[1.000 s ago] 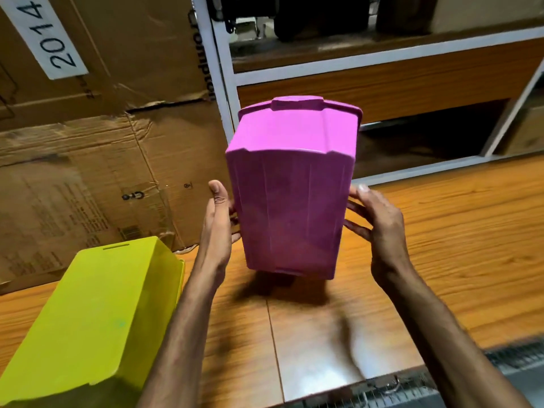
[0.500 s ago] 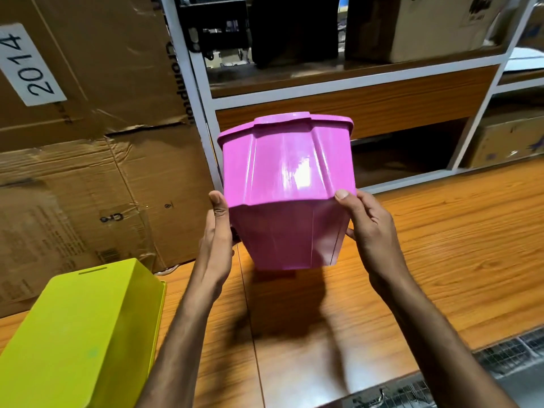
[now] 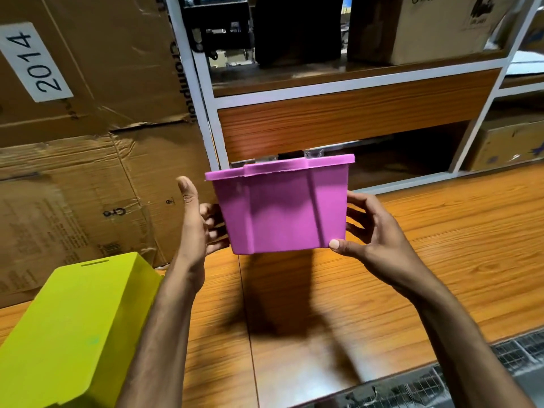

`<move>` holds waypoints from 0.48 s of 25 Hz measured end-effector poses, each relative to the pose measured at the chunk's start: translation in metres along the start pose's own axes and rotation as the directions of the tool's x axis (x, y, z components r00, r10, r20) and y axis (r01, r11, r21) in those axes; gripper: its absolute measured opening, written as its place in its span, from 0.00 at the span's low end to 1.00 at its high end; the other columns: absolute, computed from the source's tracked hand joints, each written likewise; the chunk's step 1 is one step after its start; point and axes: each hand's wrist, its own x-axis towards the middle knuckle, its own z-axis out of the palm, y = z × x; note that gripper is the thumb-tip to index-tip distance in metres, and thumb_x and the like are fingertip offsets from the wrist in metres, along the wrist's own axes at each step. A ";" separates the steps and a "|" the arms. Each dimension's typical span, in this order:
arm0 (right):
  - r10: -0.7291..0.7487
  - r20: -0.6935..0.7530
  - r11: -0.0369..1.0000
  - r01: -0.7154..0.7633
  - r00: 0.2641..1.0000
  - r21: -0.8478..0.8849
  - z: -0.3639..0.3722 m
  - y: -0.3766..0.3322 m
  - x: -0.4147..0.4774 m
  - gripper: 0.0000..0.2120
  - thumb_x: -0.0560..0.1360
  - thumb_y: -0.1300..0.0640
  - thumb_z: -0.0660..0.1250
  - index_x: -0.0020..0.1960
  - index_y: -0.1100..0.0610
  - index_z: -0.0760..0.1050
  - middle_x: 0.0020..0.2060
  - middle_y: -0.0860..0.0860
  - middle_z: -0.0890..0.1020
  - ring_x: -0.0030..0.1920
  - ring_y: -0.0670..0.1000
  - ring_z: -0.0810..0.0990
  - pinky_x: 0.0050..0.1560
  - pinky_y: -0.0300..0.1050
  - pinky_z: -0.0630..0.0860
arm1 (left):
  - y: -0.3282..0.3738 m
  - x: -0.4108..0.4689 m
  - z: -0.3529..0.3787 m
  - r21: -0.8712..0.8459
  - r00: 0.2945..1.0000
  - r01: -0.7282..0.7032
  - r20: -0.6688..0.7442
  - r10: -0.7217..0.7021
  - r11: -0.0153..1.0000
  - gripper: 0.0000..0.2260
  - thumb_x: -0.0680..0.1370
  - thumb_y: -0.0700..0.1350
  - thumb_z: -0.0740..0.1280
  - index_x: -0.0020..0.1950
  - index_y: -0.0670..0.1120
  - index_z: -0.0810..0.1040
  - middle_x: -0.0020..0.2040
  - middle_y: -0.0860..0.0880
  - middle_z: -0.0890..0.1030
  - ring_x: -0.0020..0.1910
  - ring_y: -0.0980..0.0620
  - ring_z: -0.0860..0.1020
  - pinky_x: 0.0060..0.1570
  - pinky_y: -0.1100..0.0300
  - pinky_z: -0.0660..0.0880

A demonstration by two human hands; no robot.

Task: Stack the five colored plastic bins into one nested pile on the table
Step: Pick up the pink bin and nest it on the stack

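- pink bin (image 3: 282,207): smooth glossy plastic, tapered walls that widen to a flat lipped rim, raised vertical ribs on the facing wall; held in the air above the table, rim up and tilted a little, touching nothing but the hands
- left hand (image 3: 195,228): fingers curled against the bin's left wall, clamped on it; thumb sticks up free of the plastic
- right hand (image 3: 374,231): thumb tip pressed on the bin's lower right corner, fingers spread on the right wall, gripping it
- table (image 3: 441,245): orange wood-grain laminate, slight sheen, seam running front to back under the bin; dark shadow of the bin on it
- yellow-green bin (image 3: 73,328): matte plastic, boxy, lying base up at lower left on the table, thin slot near its far edge; well apart from the pink bin
- cardboard boxes (image 3: 73,178): brown, creased and torn, stacked behind the table at left; white label (image 3: 34,61) reads "2014"
- shelf unit (image 3: 206,113): white metal frame, wood-grain panel, more boxes on it
- metal mesh (image 3: 515,357): grey, along the table's near edge
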 end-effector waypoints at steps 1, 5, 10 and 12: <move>-0.022 0.002 0.999 0.023 1.000 -0.042 -0.001 0.001 -0.001 0.37 0.68 0.74 0.78 0.71 0.53 0.70 0.67 0.44 0.79 0.67 0.41 0.77 0.65 0.38 0.77 | 0.003 -0.001 0.001 0.037 1.000 0.013 0.000 -0.013 0.999 0.41 0.65 0.84 0.52 0.46 0.47 0.73 0.44 0.46 0.78 0.45 0.46 0.78 0.52 0.51 0.76; -0.062 -0.002 0.981 0.060 0.998 -0.183 -0.005 0.014 -0.002 0.38 0.66 0.67 0.81 0.71 0.48 0.71 0.65 0.41 0.79 0.68 0.42 0.76 0.62 0.41 0.78 | 0.002 -0.001 0.008 0.125 0.998 -0.008 -0.064 0.016 0.992 0.21 0.80 0.67 0.58 0.52 0.54 0.81 0.44 0.52 0.84 0.41 0.55 0.83 0.44 0.56 0.80; -0.161 -0.039 0.956 0.146 0.986 -0.255 -0.002 0.024 -0.004 0.38 0.65 0.71 0.80 0.69 0.50 0.72 0.65 0.45 0.79 0.68 0.42 0.76 0.63 0.43 0.79 | 0.002 -0.003 0.011 0.053 0.996 0.059 -0.069 -0.056 0.997 0.22 0.80 0.68 0.57 0.54 0.53 0.80 0.48 0.50 0.84 0.44 0.51 0.83 0.47 0.52 0.81; -0.136 -0.036 0.982 0.130 0.990 -0.140 -0.007 0.022 -0.003 0.36 0.66 0.76 0.73 0.66 0.49 0.73 0.64 0.47 0.80 0.68 0.44 0.77 0.65 0.51 0.79 | 0.000 -0.004 0.016 0.033 0.997 0.023 -0.079 -0.021 0.999 0.08 0.81 0.54 0.62 0.51 0.50 0.75 0.44 0.49 0.77 0.38 0.51 0.77 0.48 0.50 0.78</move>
